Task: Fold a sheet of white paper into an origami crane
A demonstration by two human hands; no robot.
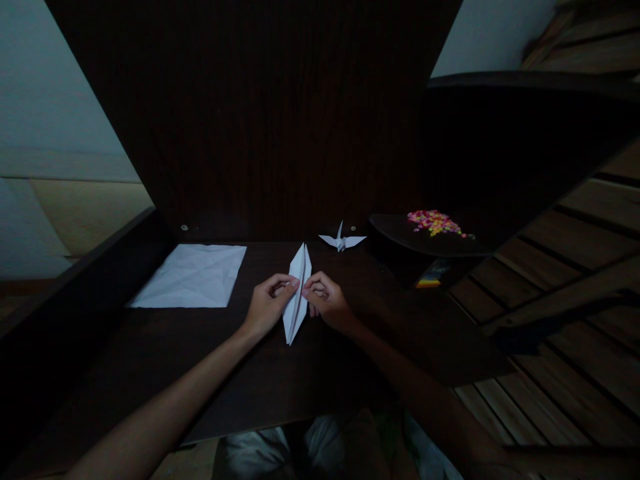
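Observation:
Between my two hands stands a piece of white paper folded into a long, narrow diamond point(297, 313), with a slit down its middle and a point at each end. My left hand point(273, 300) pinches its left edge between thumb and fingers. On the opposite edge, the thumb and fingers of my right hand point(327, 301) are closed on the paper too. Behind my right hand sits a finished white paper crane point(342, 241) with its wings spread. Left of my hands lies a creased, unfolded sheet of white paper point(193, 275).
The dark wooden desk point(200, 367) has a tall back panel point(260, 133) and a raised left side point(75, 280). At the right, a small rounded shelf point(395, 230) bears a heap of tiny colourful pieces point(434, 223). Slatted wood point(565, 320) lies beyond the desk's right side.

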